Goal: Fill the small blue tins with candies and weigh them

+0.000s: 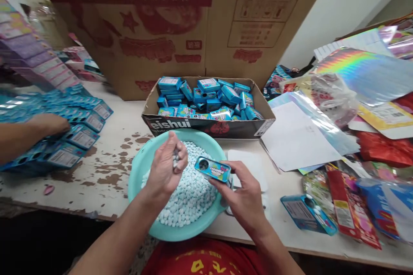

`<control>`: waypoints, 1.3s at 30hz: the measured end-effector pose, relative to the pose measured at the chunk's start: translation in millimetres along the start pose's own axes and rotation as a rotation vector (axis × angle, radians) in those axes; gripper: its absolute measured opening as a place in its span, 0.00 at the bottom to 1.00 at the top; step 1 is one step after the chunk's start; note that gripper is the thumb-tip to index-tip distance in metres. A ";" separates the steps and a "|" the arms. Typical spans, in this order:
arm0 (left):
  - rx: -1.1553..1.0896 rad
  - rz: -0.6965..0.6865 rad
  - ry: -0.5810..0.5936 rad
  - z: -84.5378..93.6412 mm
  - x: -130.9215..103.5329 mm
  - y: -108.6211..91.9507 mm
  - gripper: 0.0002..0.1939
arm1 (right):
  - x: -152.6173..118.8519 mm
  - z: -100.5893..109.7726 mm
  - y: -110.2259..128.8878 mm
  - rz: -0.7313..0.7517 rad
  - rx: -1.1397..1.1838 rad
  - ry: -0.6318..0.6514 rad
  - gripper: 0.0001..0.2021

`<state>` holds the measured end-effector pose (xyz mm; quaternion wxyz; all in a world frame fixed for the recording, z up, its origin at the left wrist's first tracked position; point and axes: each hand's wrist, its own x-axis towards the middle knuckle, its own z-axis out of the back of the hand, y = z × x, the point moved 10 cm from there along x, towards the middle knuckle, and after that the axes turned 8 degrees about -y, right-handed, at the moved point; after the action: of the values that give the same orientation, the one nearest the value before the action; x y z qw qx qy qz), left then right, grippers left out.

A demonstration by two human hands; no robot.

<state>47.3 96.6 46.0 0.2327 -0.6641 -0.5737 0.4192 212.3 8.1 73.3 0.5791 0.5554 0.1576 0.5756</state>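
Over a turquoise basin full of small pale blue candies, my left hand is closed around several candies. To its right, my right hand grips a small blue candy box by its sides, thumb and fingers around the near end. A dark round hole shows at the box's left end, facing up. The two hands are apart, both above the basin. Behind the basin stands an open carton heaped with blue candy boxes.
A large cardboard box rises at the back. On the left, another person's arm reaches over rows of blue boxes. To the right lie white sheets, another candy box and colourful packets.
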 end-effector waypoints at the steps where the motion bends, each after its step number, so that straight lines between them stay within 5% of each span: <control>1: 0.027 -0.067 0.020 -8.4 -2.1 -5.4 0.23 | -2.3 -11.3 3.2 0.008 0.004 0.036 0.13; 7: 0.214 -0.284 0.026 -15.4 -7.8 -7.6 0.24 | -9.9 -36.8 0.6 -0.032 0.015 0.103 0.13; 15: 0.152 -0.256 0.043 -20.0 -5.3 -13.6 0.24 | -8.6 -29.2 -3.9 -0.109 0.079 0.084 0.15; 18: 0.345 -0.293 0.048 -7.0 -0.2 -19.3 0.22 | -8.3 -4.8 -12.5 -0.180 0.147 0.017 0.14; 22: 1.188 -0.495 0.259 7.5 0.1 -1.4 0.14 | -9.4 53.7 -49.8 -0.276 0.146 -0.239 0.16; 24: 1.422 -0.550 0.349 18.1 -1.8 15.7 0.17 | -12.2 77.3 -78.3 -0.308 0.085 -0.371 0.17; 30: 1.600 -0.516 0.482 32.3 -6.3 49.5 0.18 | -20.7 80.8 -149.2 -0.371 0.011 -0.453 0.20; 34: 1.659 -0.579 0.530 36.0 -7.0 55.3 0.19 | -34.3 91.2 -143.2 -0.319 -0.038 -0.480 0.25; 39: 1.776 -0.521 0.588 45.2 -12.1 67.7 0.20 | -68.4 140.7 -112.7 -0.241 -0.211 -0.623 0.16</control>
<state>48.6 61.4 -28.4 0.8689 -0.1769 -0.0960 0.4521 363.6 -82.9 -4.1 0.7174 0.6189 -0.0228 0.3190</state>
